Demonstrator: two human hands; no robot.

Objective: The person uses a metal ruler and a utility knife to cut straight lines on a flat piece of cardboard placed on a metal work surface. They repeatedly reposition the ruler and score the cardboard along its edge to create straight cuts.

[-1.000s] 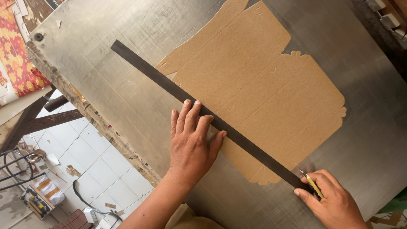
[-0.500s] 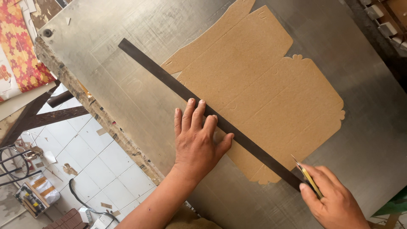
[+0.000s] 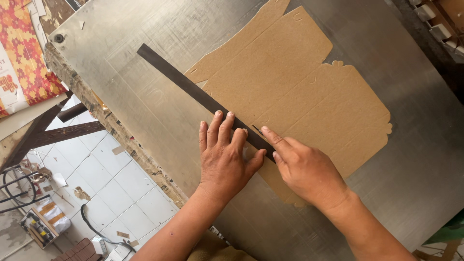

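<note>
Pressed flat, the left hand (image 3: 223,157) spreads its fingers (image 3: 216,126) open across a long, dark, flat metal straightedge (image 3: 193,89), holding nothing but bearing down on it, which looks like a way to keep the strip from sliding. That straightedge runs on a diagonal from the upper left of a scuffed grey sheet-metal tabletop (image 3: 145,43) down toward the person, crossing the near edge of a brown, die-cut cardboard box blank (image 3: 299,92) that lies flat on the metal with its scalloped flaps to the right. The right hand (image 3: 304,169) is curled just beside the left, knuckles up, its forefinger stretched along the far edge of the straightedge where it meets the cardboard. A small dark tip shows just beyond that fingertip, so I judge the hand is closed around a slim cutting tool, though the tool's body is hidden under the palm and I cannot be sure. Both hands sit close together, near the middle of the strip, so pressure and edge meet at one spot. Beyond the table's worn wooden edge, down to the left, lies a white tiled floor (image 3: 106,183) littered with scraps, and a red and orange patterned sheet (image 3: 24,53) sits at the upper left corner.
</note>
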